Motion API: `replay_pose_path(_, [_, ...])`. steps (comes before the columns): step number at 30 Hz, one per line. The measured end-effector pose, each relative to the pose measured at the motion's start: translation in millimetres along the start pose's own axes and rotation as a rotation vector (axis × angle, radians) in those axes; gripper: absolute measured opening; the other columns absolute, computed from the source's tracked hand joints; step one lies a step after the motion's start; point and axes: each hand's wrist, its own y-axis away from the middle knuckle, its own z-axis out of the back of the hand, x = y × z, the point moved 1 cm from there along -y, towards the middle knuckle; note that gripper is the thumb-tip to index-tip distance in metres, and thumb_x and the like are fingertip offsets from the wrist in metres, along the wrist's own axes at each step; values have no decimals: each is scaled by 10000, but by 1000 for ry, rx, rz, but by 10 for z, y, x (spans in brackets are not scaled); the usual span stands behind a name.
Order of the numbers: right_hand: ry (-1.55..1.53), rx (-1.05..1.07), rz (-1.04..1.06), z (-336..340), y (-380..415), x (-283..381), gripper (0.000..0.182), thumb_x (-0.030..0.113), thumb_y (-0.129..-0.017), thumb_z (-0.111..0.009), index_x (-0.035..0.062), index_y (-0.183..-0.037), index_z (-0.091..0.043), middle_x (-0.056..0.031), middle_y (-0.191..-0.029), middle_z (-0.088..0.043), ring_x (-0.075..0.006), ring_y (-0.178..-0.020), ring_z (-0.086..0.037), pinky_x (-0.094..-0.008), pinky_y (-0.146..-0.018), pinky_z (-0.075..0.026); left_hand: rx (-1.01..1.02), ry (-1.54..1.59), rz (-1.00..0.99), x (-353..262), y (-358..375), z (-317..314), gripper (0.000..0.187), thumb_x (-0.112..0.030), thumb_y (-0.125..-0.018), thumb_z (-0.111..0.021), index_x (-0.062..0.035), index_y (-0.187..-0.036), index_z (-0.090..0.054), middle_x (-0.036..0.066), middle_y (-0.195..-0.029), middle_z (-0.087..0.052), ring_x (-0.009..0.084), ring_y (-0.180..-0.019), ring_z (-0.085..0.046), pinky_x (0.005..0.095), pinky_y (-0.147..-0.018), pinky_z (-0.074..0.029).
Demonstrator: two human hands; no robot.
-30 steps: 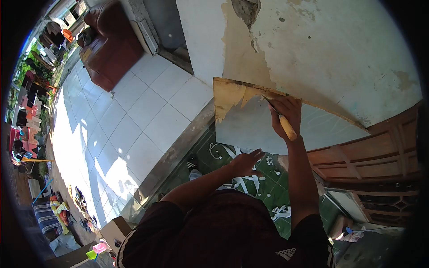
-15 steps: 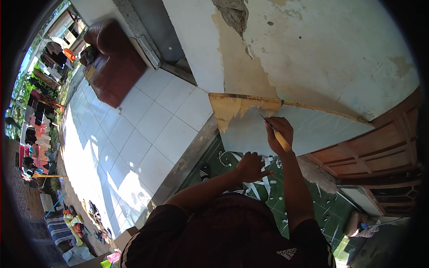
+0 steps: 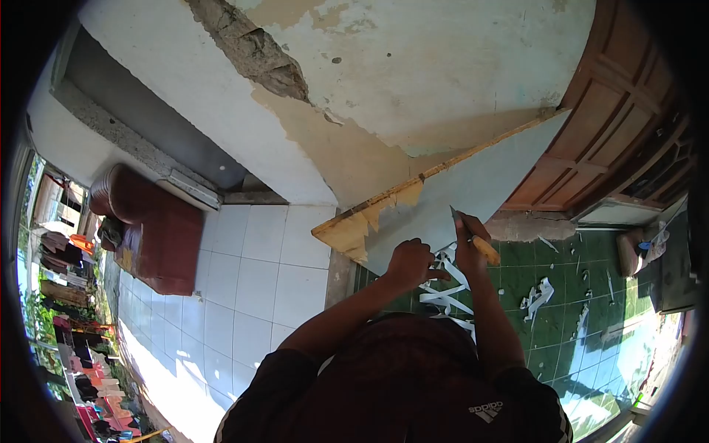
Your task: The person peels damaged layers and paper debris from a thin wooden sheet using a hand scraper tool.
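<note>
The pale board blocks the way forward from the left hand and right hand to the wall. A narrow gap parts the hands above white strips; rightward, room opens over the littered green floor.

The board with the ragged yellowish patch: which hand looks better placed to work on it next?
Probably the right hand: it grips the wooden-handled tool, whose blade points toward the board. The left hand appears to hold nothing.
</note>
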Motion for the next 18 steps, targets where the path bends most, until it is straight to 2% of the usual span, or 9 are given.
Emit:
replay_pose_path(3, [30, -67, -47, -40, 162, 118, 170, 79, -1019, -692, -34, -1132, -748, -182, -1054, -763, -298, -940, -743, -387, -841, -572, -252, 28, -163, 67, 59, -81, 657, -541, -911, -764, -32, -1318, -685, 188, -1125, -723, 393, -1138, -658, 409, -906, -544])
replay_pose_path(4, [51, -100, -29, -40, 216, 155, 169, 80, -1018, -693, -32, -1131, -749, -182, -1050, -763, -303, -940, -743, -390, -840, -572, -415, -34, -252, 163, 7, -444, 780, -408, -946, -725, -20, -1570, -462, 264, -1316, -639, 448, -1271, -586, 448, -1017, -517])
replay_pose_path(6, [109, -170, 6, -57, 291, 209, 165, 79, -1011, -699, -27, -1125, -752, -182, -1042, -763, -314, -934, -743, -397, -839, -573, -207, 126, -278, 294, -35, -550, 832, -335, -931, -712, -30, -1625, -368, 266, -1318, -644, 450, -1238, -613, 483, -1044, -508])
replay_pose_path(8, [187, -236, 23, -41, 429, 307, 160, 77, -1001, -708, -21, -1119, -755, -182, -1034, -763, -327, -924, -742, -404, -836, -573, 119, 276, -167, 216, -17, -324, 776, -198, -860, -735, -56, -1573, -463, 253, -1222, -680, 401, -1105, -687, 495, -993, -531])
replay_pose_path(10, [230, -275, -15, -15, 601, 436, 156, 78, -991, -717, -15, -1109, -758, -182, -1027, -762, -337, -920, -741, -407, -835, -573, 42, 101, -259, 276, -60, -334, 715, -182, -824, -780, -83, -1493, -548, 225, -1165, -687, 363, -993, -708, 476, -966, -515])
replay_pose_path(13, [309, -335, -96, 2, 883, 527, 156, 82, -979, -727, -14, -1099, -758, -185, -1023, -759, -347, -915, -739, -409, -835, -571, -71, -80, -271, 127, 24, -1, 618, -220, -773, -856, -136, -1352, -656, 137, -1153, -680, 287, -1117, -655, 454, -973, -435])
replay_pose_path(15, [373, -360, -136, -5, 1098, 557, 163, 86, -982, -725, -17, -1104, -758, -187, -1022, -759, -350, -922, -740, -410, -837, -571, -186, -130, -234, 24, 82, 227, 672, -258, -768, -869, -143, -1388, -637, 102, -1196, -671, 269, -1247, -592, 469, -993, -402])
replay_pose_path(16, [321, -374, -175, -25, 1198, 529, 182, 104, -993, -715, -20, -1120, -756, -186, -1021, -759, -352, -921, -740, -407, -838, -570, -82, -29, -206, 96, -1, 94, 706, -209, -804, -839, -142, -1462, -592, 100, -1317, -651, 302, -1425, -452, 570, -1041, -396])
replay_pose_path(18, [403, -391, -188, -77, 1381, 570, 197, 118, -1000, -710, -23, -1130, -756, -185, -1021, -758, -344, -929, -740, -399, -841, -567, -302, -172, -314, 118, 85, 87, 722, -146, -824, -794, -137, -1507, -557, 116, -1411, -623, 331, -1478, -403, 641, -1096, -346])
